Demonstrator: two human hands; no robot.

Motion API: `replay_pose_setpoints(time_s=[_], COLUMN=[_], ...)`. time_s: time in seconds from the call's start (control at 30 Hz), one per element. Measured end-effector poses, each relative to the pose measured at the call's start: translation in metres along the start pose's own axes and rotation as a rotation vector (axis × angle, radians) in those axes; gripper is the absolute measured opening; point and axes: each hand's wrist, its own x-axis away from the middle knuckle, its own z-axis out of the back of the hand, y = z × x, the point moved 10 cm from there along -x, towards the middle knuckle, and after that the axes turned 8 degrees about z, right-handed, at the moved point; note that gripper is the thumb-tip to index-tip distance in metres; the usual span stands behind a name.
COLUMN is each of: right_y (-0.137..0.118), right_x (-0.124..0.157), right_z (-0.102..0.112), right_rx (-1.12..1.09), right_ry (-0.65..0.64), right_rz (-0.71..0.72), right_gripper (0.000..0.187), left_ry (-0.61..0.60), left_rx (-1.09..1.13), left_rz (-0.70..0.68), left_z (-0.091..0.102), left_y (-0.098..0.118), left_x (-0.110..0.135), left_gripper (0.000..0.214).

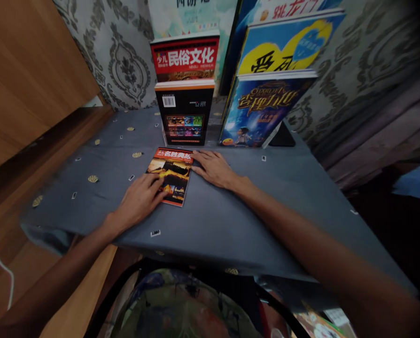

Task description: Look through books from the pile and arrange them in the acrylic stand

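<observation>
A small book (pixel 175 169) with a red title band and a golden Great Wall picture lies face up on the grey-blue tablecloth (pixel 252 225). My left hand (pixel 143 197) rests over its left side, fingers stretched out across the cover. At the upper right corner of the book, my right hand (pixel 213 168) lies flat, its fingertips touching the edge. Just behind stands a black-backed book (pixel 185 112) showing its barcode, with a red-covered book (pixel 185 58) behind it. To the right of these, a blue book (pixel 262 110) with gold lettering leans upright.
A blue and yellow book (pixel 287 44) and taller books stand further back, against a patterned curtain (pixel 130 61). A dark object (pixel 283 135) sits beside the blue book. The wooden panel (pixel 30 70) rises at the left. More printed covers (pixel 315 324) show below the table's front edge.
</observation>
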Motion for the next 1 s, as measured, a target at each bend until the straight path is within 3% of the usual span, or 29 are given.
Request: replay_pose_setpoints(time_s=[0.1, 0.2, 0.5, 0.77, 1.0], right_y=[0.001, 0.0, -0.034, -0.053, -0.072], right_x=[0.0, 0.001, 0.019, 0.033, 0.041], right_z=[-0.002, -0.002, 0.009, 0.022, 0.028], right_rx=[-0.01, -0.015, -0.136, -0.378, -0.548], right_ry=[-0.023, -0.032, 0.066, 0.177, 0.223], right_rz=[-0.016, -0.028, 0.103, 0.112, 0.085], right_gripper=[0.049, 0.049, 0.042, 0.044, 0.036], left_ry=[-0.041, -0.025, 0.149, 0.021, 0.021], left_rx=[0.042, 0.01, 0.024, 0.067, 0.059], left_rz=[-0.188, -0.257, -0.32, -0.287, -0.31], left_z=[-0.003, -0.003, 0.01, 0.007, 0.012], left_y=[0.028, 0.037, 0.039, 0.033, 0.038], left_x=[0.014, 0.018, 0.015, 0.008, 0.009], left_gripper=[0.05, 0.046, 0.033, 0.034, 0.033])
